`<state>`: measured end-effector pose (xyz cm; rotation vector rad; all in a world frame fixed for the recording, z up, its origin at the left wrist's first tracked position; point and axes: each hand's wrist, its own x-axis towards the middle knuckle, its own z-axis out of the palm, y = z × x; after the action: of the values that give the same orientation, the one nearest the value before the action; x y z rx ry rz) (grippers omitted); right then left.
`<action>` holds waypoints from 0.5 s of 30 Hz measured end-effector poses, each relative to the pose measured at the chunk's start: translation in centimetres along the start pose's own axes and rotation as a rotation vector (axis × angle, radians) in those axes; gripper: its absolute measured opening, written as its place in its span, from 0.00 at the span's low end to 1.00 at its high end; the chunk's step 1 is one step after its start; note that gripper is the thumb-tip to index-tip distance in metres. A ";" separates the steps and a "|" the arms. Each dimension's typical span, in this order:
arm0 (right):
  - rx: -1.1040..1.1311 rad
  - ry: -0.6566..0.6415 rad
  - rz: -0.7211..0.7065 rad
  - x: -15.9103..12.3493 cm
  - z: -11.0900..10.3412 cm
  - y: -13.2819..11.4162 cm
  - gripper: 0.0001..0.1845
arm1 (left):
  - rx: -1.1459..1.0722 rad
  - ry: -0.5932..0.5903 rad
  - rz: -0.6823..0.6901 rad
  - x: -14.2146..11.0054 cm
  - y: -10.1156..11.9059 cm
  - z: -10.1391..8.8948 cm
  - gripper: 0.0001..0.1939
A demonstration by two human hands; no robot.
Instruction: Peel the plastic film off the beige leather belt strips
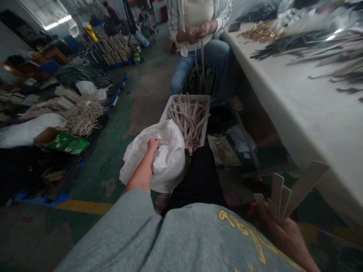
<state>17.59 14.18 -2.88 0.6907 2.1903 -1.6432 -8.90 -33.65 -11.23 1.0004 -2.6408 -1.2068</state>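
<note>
My left hand (154, 143) reaches over the open mouth of a white woven sack (172, 166) on the floor. Its fingers are pinched together, and what they hold, if anything, is too small to tell. Low at the right, my right hand (279, 230) is closed around a fanned bundle of flat beige strips (302, 189), their ends pointing up beside the table edge. Behind the sack stands a white crate (165, 109) filled with long, tangled beige straps (188, 117).
A seated person (198, 34) facing me holds a beige strap in both hands. The white table (289, 94) on the right bears dark and pale straps and a heap of gold-coloured metal pieces (261, 31). Pallets with cord bundles (85, 117) and a green box (68, 142) line the left.
</note>
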 end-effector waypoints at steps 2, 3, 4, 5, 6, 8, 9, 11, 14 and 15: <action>0.001 0.011 -0.006 0.1 -0.1 0.3 0.25 | -0.050 0.011 0.009 -0.6 0.6 -0.3 0.07; 0.007 0.013 -0.011 0.2 -0.2 0.5 0.25 | -0.086 0.013 0.023 -1.0 1.0 -0.5 0.07; 0.017 0.013 -0.015 0.3 -0.2 0.6 0.25 | -0.127 0.013 0.044 -1.3 1.7 -0.8 0.07; 0.029 0.007 -0.019 0.4 -0.2 0.7 0.25 | -0.173 0.011 0.069 -1.6 2.6 -1.2 0.07; 0.038 -0.004 -0.024 0.5 -0.2 0.8 0.25 | -0.219 0.007 0.096 -2.0 3.6 -1.5 0.08; 0.046 -0.010 -0.043 0.7 -0.1 0.8 0.27 | -0.301 -0.009 0.151 -2.9 5.8 -2.3 0.10; 0.044 -0.010 -0.054 0.8 0.0 0.7 0.28 | -0.363 -0.031 0.174 -3.5 7.0 -2.7 0.10; 0.044 -0.014 -0.075 0.8 0.1 0.3 0.30 | -0.539 -0.109 0.198 -5.1 8.9 -3.3 0.11; 0.050 -0.024 -0.078 0.9 0.4 -0.2 0.33 | -0.798 -0.303 0.160 -9.2 10.2 -3.2 0.15; 0.057 -0.028 -0.077 1.0 0.5 -0.3 0.33 | -0.821 -0.367 0.143 -11.0 10.3 -2.9 0.16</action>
<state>16.57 13.83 -3.34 0.6019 2.1835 -1.7478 -4.81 -24.10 0.07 0.4594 -1.9812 -2.3003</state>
